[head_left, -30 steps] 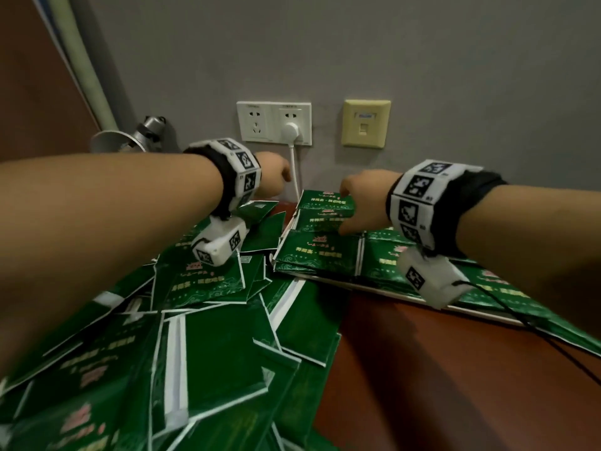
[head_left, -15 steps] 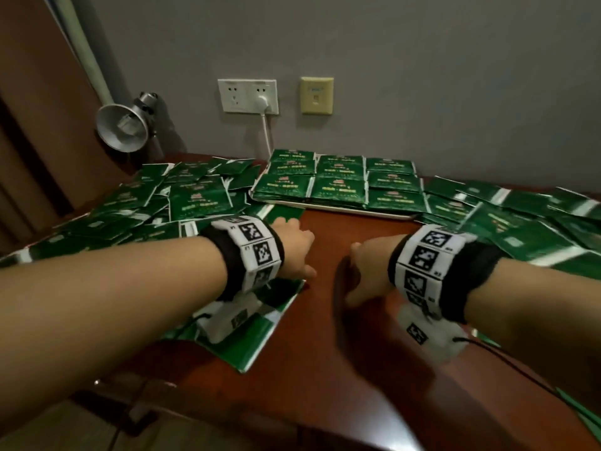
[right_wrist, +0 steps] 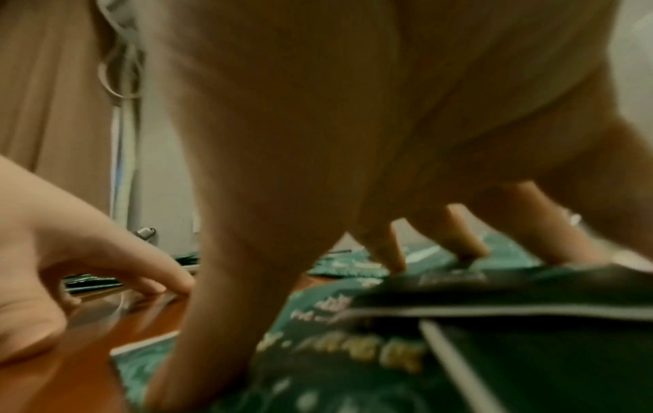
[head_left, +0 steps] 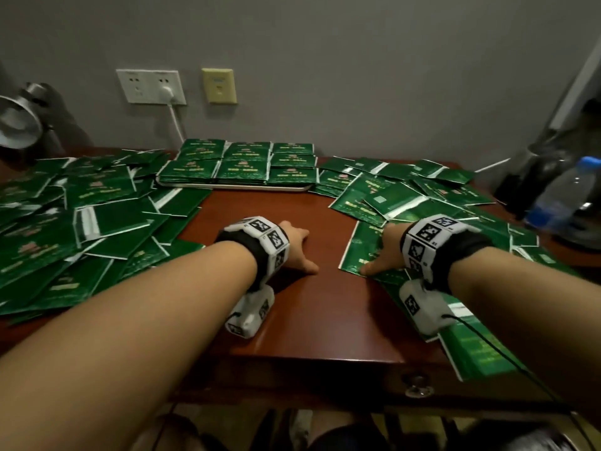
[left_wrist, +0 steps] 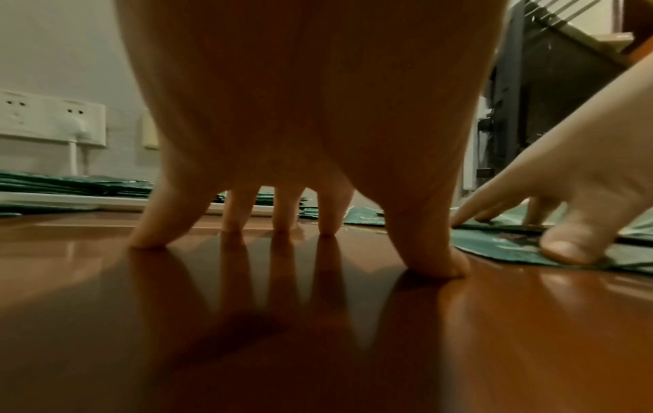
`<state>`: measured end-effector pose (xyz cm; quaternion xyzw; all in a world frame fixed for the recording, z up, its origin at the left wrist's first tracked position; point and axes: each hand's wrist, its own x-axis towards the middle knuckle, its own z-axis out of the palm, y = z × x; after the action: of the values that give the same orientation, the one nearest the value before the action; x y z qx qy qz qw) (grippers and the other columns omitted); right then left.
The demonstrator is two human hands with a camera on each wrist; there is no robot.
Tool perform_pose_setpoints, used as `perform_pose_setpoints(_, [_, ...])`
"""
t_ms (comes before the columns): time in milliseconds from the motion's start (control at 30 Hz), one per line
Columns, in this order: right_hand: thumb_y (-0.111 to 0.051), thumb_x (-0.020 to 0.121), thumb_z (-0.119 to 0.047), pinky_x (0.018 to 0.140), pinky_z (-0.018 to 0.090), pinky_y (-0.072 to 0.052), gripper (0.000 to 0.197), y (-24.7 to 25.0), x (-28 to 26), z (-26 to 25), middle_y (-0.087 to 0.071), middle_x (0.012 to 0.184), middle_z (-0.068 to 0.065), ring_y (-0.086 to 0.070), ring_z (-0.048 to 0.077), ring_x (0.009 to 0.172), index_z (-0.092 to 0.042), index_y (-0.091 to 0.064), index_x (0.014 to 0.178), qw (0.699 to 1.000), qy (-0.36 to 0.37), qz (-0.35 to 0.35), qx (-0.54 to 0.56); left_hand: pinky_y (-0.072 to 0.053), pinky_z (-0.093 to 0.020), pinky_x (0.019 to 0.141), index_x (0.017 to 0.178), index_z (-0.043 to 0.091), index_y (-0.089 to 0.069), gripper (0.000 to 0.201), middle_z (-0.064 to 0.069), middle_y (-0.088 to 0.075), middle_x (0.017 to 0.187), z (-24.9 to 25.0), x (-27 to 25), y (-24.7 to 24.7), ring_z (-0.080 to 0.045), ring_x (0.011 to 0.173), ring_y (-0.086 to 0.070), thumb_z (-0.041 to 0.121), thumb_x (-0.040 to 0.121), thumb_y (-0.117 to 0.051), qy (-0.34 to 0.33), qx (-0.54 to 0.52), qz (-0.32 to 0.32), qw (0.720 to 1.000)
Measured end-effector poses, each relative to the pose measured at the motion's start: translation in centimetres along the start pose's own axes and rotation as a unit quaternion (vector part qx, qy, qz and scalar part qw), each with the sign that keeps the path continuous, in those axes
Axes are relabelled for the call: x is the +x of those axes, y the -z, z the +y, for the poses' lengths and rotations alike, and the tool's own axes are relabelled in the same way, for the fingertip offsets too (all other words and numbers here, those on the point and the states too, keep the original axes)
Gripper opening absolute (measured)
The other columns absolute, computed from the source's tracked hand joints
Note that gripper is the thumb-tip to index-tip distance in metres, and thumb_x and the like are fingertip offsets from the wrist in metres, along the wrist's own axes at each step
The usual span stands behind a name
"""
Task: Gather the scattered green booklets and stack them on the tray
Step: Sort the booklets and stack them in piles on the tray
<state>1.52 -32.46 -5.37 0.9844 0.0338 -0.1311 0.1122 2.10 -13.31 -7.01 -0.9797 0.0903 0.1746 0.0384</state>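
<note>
Resting spread on the bare wood near the front edge of the desk (head_left: 312, 323), the left hand (head_left: 294, 247) holds nothing; the left wrist view shows all five fingertips (left_wrist: 438, 265) planted on the surface. The right hand (head_left: 385, 253) is also spread, its fingers (right_wrist: 392, 251) pressing flat on the nearest green booklet (head_left: 361, 252), with no pinch visible. That booklet lies flat at the left margin of the right-hand pile, its long axis running from the front edge toward the back edge and its printed face up. The booklets appear thin, light and glossy, so expect them to flex easily and slide over one another and over the polished wood. A suitable grip is judged to be along a free edge: slide the booklet clear, then lift its near-left corner, where bare wood adjoins it. More booklets (head_left: 97, 209) cover the left side of the desk at mixed angles. The tray (head_left: 234, 186) sits at the back edge, centred, already carrying neat rows of stacked booklets (head_left: 242, 162) with long axes running left to right.
</note>
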Motion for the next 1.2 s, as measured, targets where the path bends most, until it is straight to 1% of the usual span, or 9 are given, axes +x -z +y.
perform_pose_setpoints(100, [-0.065, 0.057, -0.082, 0.07, 0.03, -0.054, 0.073, -0.4, 0.1, 0.6, -0.062, 0.073, 0.001, -0.061, 0.022, 0.07, -0.014, -0.063, 0.083, 1.0, 0.02, 0.002, 0.003, -0.034, -0.043, 0.112, 0.155, 0.024, -0.019, 0.099, -0.012, -0.027, 0.154, -0.1, 0.7, 0.0, -0.033, 0.139, -0.034, 0.068, 0.077, -0.062, 0.011, 0.001, -0.004, 1.0])
perform_pose_setpoints(200, [-0.071, 0.061, -0.074, 0.068, 0.031, -0.052, 0.071, -0.1, 0.1, 0.3, -0.067, 0.085, 0.005, -0.063, 0.024, 0.076, -0.012, -0.065, 0.094, 0.998, 0.06, 0.008, 0.007, -0.034, -0.043, 0.111, 0.155, 0.025, -0.017, 0.101, -0.011, -0.027, 0.154, -0.2, 1.3, -0.1, -0.032, 0.139, -0.033, 0.069, 0.076, -0.063, 0.02, 0.0, -0.006, 1.0])
perform_pose_setpoints(333, [-0.074, 0.064, -0.066, 0.086, 0.036, -0.053, 0.076, -0.1, 0.2, -1.1, -0.067, 0.111, 0.005, -0.063, 0.027, 0.099, -0.014, -0.06, 0.119, 0.989, 0.141, 0.031, 0.012, -0.034, -0.04, 0.111, 0.154, 0.025, -0.018, 0.099, -0.011, -0.028, 0.154, -0.2, 1.4, -0.1, -0.031, 0.139, -0.034, 0.067, 0.077, -0.064, 0.022, -0.011, 0.001, 1.0])
perform_pose_setpoints(467, [-0.077, 0.071, -0.051, 0.081, 0.031, -0.052, 0.065, -0.2, -0.1, -3.4, -0.067, 0.11, 0.001, -0.062, 0.023, 0.098, -0.018, -0.059, 0.123, 0.972, 0.221, 0.069, 0.042, -0.041, -0.032, 0.095, 0.137, 0.019, -0.046, 0.072, -0.009, -0.05, 0.136, 0.0, 1.0, -0.1, -0.027, 0.123, -0.05, 0.054, 0.079, -0.071, 0.012, -0.042, 0.021, 0.999])
perform_pose_setpoints(700, [-0.067, 0.078, -0.06, 0.092, 0.033, -0.05, 0.072, -0.2, -0.1, -3.3, -0.061, 0.126, 0.0, -0.059, 0.022, 0.111, -0.02, -0.049, 0.136, 0.972, 0.207, 0.081, 0.074, -0.047, -0.037, 0.098, 0.129, 0.021, -0.054, 0.072, -0.006, -0.059, 0.128, -0.5, 1.0, -0.6, -0.026, 0.114, -0.057, 0.059, 0.071, -0.075, 0.01, -0.069, 0.042, 0.997])
perform_pose_setpoints(900, [-0.058, 0.088, -0.051, 0.092, 0.033, -0.049, 0.056, -0.1, -0.5, -3.6, -0.06, 0.126, 0.002, -0.058, 0.023, 0.112, -0.021, -0.05, 0.135, 0.976, 0.183, 0.09, 0.081, -0.049, -0.039, 0.096, 0.12, 0.023, -0.057, 0.066, -0.005, -0.063, 0.121, -0.4, 0.5, -0.5, -0.025, 0.107, -0.061, 0.063, 0.068, -0.071, 0.004, -0.061, 0.038, 0.997])
perform_pose_setpoints(1000, [-0.053, 0.092, -0.047, 0.093, 0.033, -0.049, 0.048, 0.1, -1.0, -3.5, -0.062, 0.124, 0.001, -0.059, 0.021, 0.11, -0.022, -0.055, 0.132, 0.975, 0.174, 0.078, 0.116, -0.048, -0.033, 0.095, 0.119, 0.027, -0.058, 0.059, 0.0, -0.064, 0.118, -0.8, -0.2, -0.7, -0.021, 0.104, -0.062, 0.058, 0.071, -0.072, 0.001, -0.11, 0.032, 0.993])
perform_pose_setpoints(1100, [-0.049, 0.097, -0.038, 0.081, 0.027, -0.05, 0.034, 0.9, -1.3, -2.9, -0.069, 0.11, 0.002, -0.063, 0.018, 0.095, -0.019, -0.066, 0.119, 0.967, 0.158, 0.08, 0.183, -0.045, -0.026, 0.083, 0.122, 0.021, -0.059, 0.046, -0.001, -0.064, 0.114, -1.1, -1.1, 0.3, -0.019, 0.1, -0.06, 0.045, 0.084, -0.068, 0.011, -0.222, 0.019, 0.975])
perform_pose_setpoints(1200, [-0.046, 0.098, -0.028, 0.062, 0.023, -0.044, 0.031, 1.7, -1.6, -3.0, -0.069, 0.097, 0.006, -0.059, 0.018, 0.078, -0.012, -0.068, 0.113, 0.956, 0.159, 0.091, 0.231, -0.044, -0.031, 0.067, 0.093, 0.011, -0.064, 0.027, -0.011, -0.065, 0.085, -1.6, -1.5, 1.1, -0.025, 0.073, -0.056, 0.037, 0.086, -0.065, 0.011, -0.358, 0.035, 0.933])
